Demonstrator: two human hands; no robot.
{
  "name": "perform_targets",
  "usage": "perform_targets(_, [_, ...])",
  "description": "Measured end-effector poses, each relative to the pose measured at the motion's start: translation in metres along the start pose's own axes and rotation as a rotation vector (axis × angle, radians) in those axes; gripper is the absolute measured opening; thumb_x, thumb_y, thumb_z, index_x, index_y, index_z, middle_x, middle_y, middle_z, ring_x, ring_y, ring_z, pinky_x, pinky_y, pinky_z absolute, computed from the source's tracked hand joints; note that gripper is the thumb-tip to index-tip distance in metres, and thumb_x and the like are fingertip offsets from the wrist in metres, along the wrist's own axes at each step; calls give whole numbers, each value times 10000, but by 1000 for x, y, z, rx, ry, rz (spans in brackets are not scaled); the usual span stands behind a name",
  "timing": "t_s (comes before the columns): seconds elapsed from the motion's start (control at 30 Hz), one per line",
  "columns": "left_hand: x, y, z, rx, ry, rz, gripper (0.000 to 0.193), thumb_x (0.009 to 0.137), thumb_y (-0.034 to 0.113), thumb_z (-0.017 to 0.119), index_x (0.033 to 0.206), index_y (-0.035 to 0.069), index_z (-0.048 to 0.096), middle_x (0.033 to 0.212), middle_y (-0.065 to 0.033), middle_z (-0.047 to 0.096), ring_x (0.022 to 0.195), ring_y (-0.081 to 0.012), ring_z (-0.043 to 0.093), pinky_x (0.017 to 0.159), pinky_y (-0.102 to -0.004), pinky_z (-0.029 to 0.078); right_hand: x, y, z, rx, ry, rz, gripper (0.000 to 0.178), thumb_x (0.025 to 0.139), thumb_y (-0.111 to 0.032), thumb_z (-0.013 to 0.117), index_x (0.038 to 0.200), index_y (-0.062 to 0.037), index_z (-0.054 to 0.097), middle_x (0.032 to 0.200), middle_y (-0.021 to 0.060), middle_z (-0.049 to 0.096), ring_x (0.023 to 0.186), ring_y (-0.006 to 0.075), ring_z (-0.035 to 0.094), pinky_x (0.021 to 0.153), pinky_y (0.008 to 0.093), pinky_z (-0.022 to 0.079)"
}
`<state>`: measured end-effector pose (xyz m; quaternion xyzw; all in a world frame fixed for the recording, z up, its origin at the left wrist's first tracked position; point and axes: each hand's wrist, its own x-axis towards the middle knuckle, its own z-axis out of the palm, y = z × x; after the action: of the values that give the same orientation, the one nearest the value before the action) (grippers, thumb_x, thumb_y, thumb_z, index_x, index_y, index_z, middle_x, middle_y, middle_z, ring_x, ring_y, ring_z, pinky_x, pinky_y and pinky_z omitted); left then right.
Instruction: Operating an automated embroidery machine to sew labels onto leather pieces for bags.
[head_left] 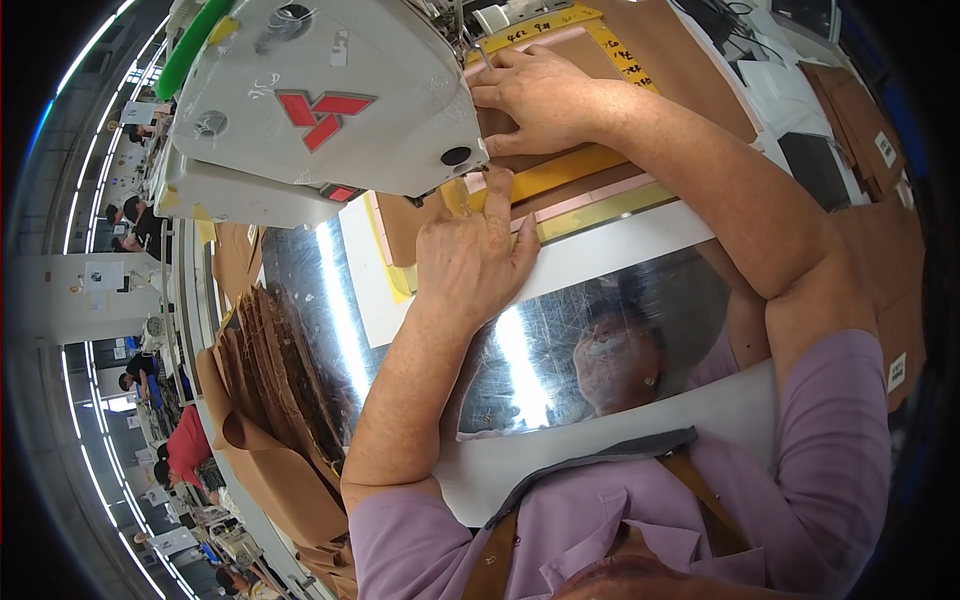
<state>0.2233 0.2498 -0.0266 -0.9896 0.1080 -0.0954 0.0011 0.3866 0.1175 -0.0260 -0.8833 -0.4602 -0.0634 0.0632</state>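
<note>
A large grey industrial sewing machine head with a red emblem hangs over the work at upper left. Beside and below it lies a yellow frame with dark handwriting, with brown sheet material and pink strips around it. My right hand rests palm down over the frame area, fingers spread, its tips close to the machine. Nearer to me, my left hand reaches up with the index finger stretched to the work beneath the machine head and the thumb apart. The machine hides the needle area.
A white sheet lies beneath the work on a shiny metal tabletop. Stacked brown pieces and a curled brown sheet sit at left. Labelled brown pieces lie at right, near cables and a screen.
</note>
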Motion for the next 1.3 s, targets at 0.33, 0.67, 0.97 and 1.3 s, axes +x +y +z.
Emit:
perform_targets(0.33, [3,2,3,17,2,52,492,927,323,543,1279,-19,574,581,-128,628,531,-297,638,556,-392,532,-2,7,1,84,64,-38,569,864,-457,666,1303,-97,622,1325,69,598,1240,275,495,1086,421,380])
perform_targets(0.67, [4,0,3,20,33,82,484,921,297,542,1264,-44,559,492,-66,583,444,-244,607,594,-380,533,4,7,-14,12,-114,-26,693,862,-591,610,1403,-161,560,1412,31,566,1296,275,487,1117,418,365])
perform_targets(0.97, [7,-4,10,39,105,107,486,934,287,522,1289,-43,556,558,-124,613,537,-266,644,630,-395,537,10,11,-18,50,-126,-7,694,827,-583,643,1382,-172,586,1419,14,565,1277,270,505,1092,394,414])
perform_targets(1.3, [7,-7,12,10,86,97,450,933,252,536,1294,-15,567,547,-113,586,501,-286,615,625,-413,521,17,6,-27,78,-218,50,575,908,-497,590,1386,-178,584,1414,13,567,1321,252,468,1137,397,356])
